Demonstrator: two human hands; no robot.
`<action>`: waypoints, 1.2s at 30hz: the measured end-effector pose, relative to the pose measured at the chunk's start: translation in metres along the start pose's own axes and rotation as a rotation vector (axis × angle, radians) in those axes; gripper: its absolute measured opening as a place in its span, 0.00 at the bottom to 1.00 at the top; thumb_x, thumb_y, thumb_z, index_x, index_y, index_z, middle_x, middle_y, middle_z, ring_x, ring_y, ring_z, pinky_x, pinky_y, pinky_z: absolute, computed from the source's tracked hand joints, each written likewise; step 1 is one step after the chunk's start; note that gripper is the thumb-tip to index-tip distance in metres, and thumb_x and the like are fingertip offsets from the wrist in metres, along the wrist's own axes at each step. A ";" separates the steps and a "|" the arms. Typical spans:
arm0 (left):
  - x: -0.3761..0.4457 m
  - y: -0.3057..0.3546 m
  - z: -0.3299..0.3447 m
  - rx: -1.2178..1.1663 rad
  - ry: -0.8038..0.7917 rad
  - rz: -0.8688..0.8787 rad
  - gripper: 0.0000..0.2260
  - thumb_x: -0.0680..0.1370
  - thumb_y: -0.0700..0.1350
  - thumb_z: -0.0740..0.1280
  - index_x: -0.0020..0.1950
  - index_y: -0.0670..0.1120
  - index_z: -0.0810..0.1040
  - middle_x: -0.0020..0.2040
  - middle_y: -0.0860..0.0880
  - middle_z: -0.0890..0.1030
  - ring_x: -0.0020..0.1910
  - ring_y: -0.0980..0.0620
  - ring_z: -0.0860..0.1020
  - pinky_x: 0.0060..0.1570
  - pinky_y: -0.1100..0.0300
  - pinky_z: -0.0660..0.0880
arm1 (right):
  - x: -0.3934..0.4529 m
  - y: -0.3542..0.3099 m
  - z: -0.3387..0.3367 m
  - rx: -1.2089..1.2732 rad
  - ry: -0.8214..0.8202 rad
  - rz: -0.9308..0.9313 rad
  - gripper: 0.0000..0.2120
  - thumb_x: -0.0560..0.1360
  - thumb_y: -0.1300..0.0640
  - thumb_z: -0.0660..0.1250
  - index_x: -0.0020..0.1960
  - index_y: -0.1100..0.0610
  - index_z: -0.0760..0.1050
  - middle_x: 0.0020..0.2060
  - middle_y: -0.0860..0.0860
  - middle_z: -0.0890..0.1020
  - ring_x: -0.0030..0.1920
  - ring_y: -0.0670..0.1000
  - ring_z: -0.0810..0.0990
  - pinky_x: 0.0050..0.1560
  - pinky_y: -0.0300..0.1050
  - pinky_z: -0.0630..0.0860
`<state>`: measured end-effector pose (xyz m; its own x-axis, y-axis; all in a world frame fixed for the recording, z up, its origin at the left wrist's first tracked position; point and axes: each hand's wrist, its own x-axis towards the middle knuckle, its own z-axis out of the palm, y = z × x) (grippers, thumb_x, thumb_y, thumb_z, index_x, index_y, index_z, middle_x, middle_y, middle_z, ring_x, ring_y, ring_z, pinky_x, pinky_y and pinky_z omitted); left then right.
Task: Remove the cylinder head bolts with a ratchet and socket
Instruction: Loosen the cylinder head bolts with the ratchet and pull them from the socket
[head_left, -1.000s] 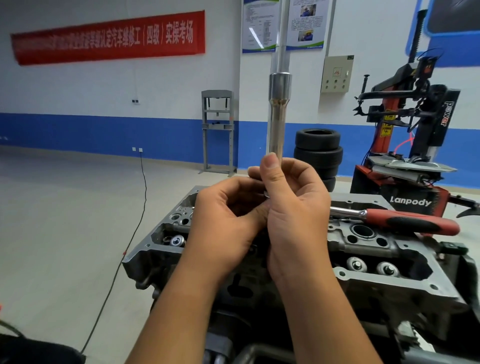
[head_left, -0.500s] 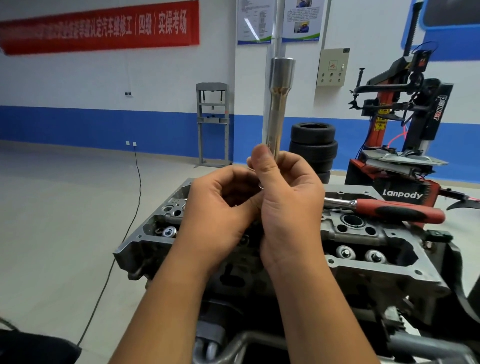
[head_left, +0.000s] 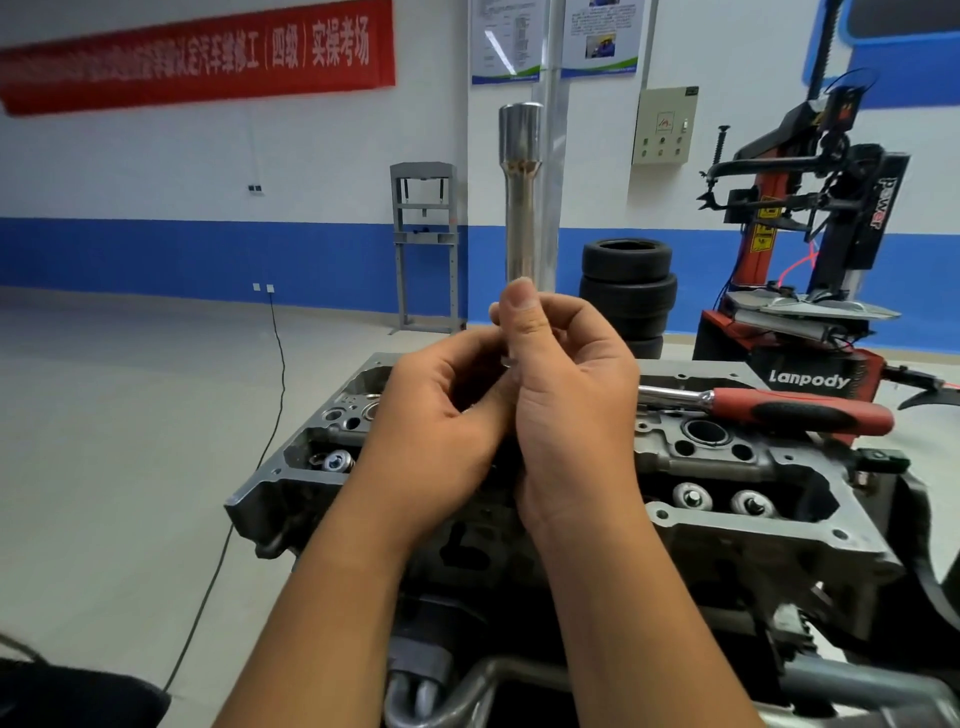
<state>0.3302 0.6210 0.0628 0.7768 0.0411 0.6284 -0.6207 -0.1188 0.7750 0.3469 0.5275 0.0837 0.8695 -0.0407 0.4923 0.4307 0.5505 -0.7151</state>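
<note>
Both hands meet above the grey aluminium cylinder head (head_left: 769, 525): the right hand (head_left: 566, 395) grips a long polished steel socket (head_left: 521, 197) upright, while the left hand (head_left: 441, 415) curls at its base, contents hidden. The red-handled ratchet (head_left: 779, 410) lies on the head. Probably socket preparation; next, fit it to the ratchet.

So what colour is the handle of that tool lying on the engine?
Red with a black grip patch; the ratchet handle lies on the engine, clearest in the head view.
</note>
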 end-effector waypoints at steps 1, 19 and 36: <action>-0.001 0.001 -0.001 -0.031 -0.037 -0.015 0.10 0.84 0.43 0.66 0.63 0.45 0.83 0.55 0.48 0.88 0.57 0.49 0.86 0.56 0.56 0.83 | 0.000 0.000 0.000 -0.001 -0.002 -0.001 0.11 0.69 0.45 0.75 0.41 0.53 0.82 0.36 0.49 0.83 0.39 0.45 0.82 0.45 0.41 0.82; 0.000 -0.001 0.002 0.021 0.033 -0.003 0.10 0.83 0.36 0.68 0.60 0.48 0.84 0.52 0.50 0.88 0.54 0.51 0.87 0.49 0.60 0.82 | 0.001 0.003 0.002 -0.047 0.007 0.003 0.07 0.75 0.51 0.77 0.46 0.54 0.83 0.38 0.51 0.84 0.40 0.48 0.84 0.45 0.43 0.84; 0.000 -0.003 0.005 0.100 0.073 0.040 0.09 0.82 0.38 0.70 0.59 0.48 0.85 0.51 0.52 0.88 0.53 0.53 0.87 0.50 0.61 0.82 | 0.001 0.003 0.000 -0.028 0.031 -0.031 0.09 0.75 0.53 0.77 0.44 0.58 0.81 0.32 0.48 0.82 0.36 0.46 0.82 0.42 0.42 0.82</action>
<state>0.3323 0.6164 0.0598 0.7394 0.1057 0.6649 -0.6347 -0.2201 0.7408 0.3491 0.5288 0.0819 0.8624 -0.0836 0.4994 0.4641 0.5249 -0.7135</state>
